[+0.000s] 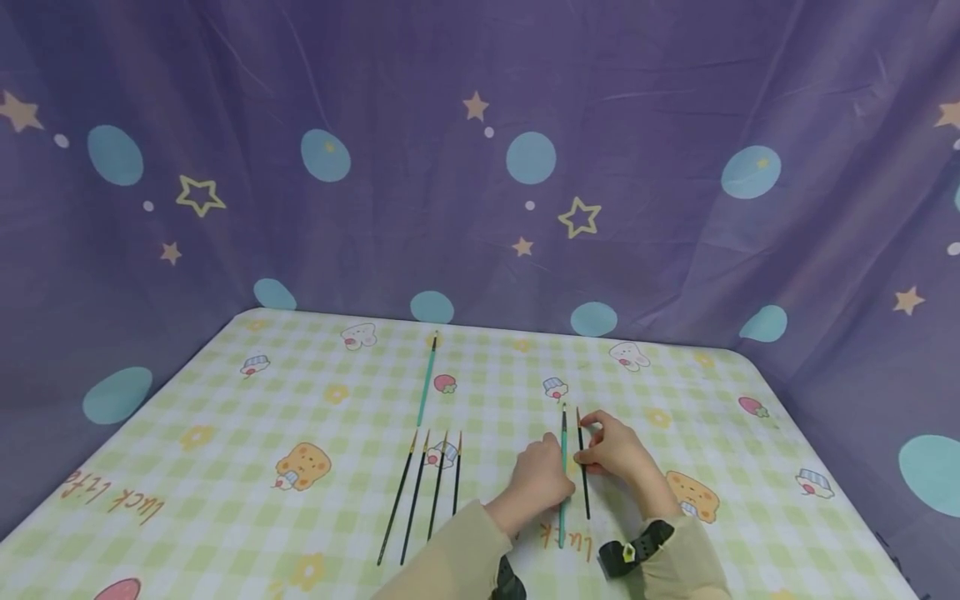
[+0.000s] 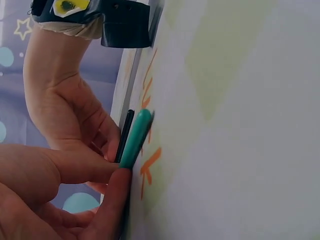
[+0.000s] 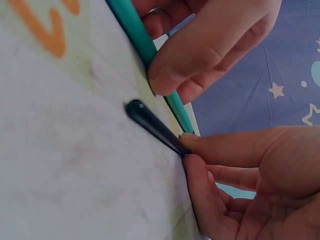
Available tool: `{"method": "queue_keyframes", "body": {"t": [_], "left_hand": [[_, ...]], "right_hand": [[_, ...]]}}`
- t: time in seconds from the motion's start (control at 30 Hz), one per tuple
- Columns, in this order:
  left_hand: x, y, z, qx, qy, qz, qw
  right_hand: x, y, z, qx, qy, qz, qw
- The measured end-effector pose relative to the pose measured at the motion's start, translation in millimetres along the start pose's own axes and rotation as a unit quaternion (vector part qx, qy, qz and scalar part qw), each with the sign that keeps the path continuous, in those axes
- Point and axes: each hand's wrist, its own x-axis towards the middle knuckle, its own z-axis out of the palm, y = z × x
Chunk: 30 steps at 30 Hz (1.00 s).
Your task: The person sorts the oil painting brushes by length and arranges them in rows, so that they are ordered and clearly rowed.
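Note:
My left hand [image 1: 536, 477] pinches a teal-handled paintbrush [image 1: 562, 527] that lies along the cloth, bristles pointing away from me. Just to its right, my right hand [image 1: 621, 454] holds a thinner black paintbrush [image 1: 586, 493] between thumb and fingers. The two brushes are nearly parallel with a small gap between them. Seen from the left wrist, the rounded end of the teal handle [image 2: 137, 135] sticks out past the fingers, close to the cloth. The right wrist view shows the black handle's end [image 3: 150, 121] on the cloth, thumb and fingertip around its shaft.
Several black paintbrushes [image 1: 408, 507] lie side by side left of my hands, some partly behind my left sleeve. Beyond them lies another teal paintbrush [image 1: 427, 387]. A checked cloth [image 1: 225, 500] covers the table, and a purple curtain [image 1: 420, 233] hangs behind its far edge.

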Motion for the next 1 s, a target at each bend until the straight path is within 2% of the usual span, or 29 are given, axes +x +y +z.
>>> {"method": "queue_keyframes", "body": {"t": [0.2,0.43,0.6,0.77,1.0], "left_hand": [[2.9,-3.7,-3.1,-0.065,-0.028,-0.025,0.9972],[7.9,-8.6,-11.1,-0.143,-0.074,-0.044,0.9860],[8.3,-10.3,-13.5,-0.179,-0.081,-0.051,0.9792],[12.7,-14.0,-16.0,-0.180,-0.070,-0.049,0.9799],[27.0,-20.8,-29.0,-0.157,-0.059,-0.060,0.9840]], "right_hand": [[-0.1,-0.2,0.0,0.002,-0.001,0.002,1.0000],[-0.4,-0.6,-1.0,0.003,-0.001,0.003,1.0000],[0.2,0.0,-0.7,0.002,-0.002,0.002,1.0000],[0.4,-0.1,-0.2,0.006,-0.001,0.001,1.0000],[0.3,-0.8,-1.0,0.007,-0.004,0.010,0.9999]]}}
